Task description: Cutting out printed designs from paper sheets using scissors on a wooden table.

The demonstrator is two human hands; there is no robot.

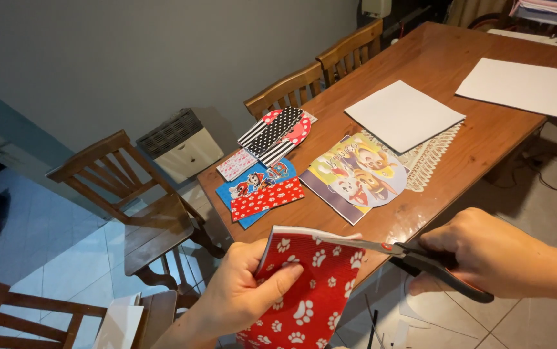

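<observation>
Scissors (pixel 414 255) with black handles and a red pivot cut along the top edge of a red sheet printed with white paw prints (pixel 304 291), held low in the view, off the near edge of the wooden table (pixel 446 58). The left hand (pixel 239 291) grasps this sheet at seven o'clock, thumb pressed flat on its printed face and fingers curled behind. At four o'clock the right hand (pixel 491 255) is clenched through the scissor handles, the blades lying nearly closed across the paper's upper edge.

Just beyond, near the table's corner at eleven o'clock from the sheet, lies a smaller red paw-print strip (pixel 267 199) on top of a blue cartoon-dog card (pixel 252 184). Beside them at twelve o'clock sits a glossy cartoon-dog picture in yellow and purple (pixel 356 174), its edge overlapping a pale lacy paper piece (pixel 430 158). Farther left are a small pink-dotted white card (pixel 236 164) and a black-and-white striped and dotted piece with a red rim (pixel 275 134).

Past these, two plain white sheets (pixel 404 113) (pixel 524 85) rest flat, with bare polished wood between and around them. Wooden slat-back chairs (pixel 130 194) stand along the table's left side over pale floor tiles, and a beige heater (pixel 180 143) sits against the grey wall.
</observation>
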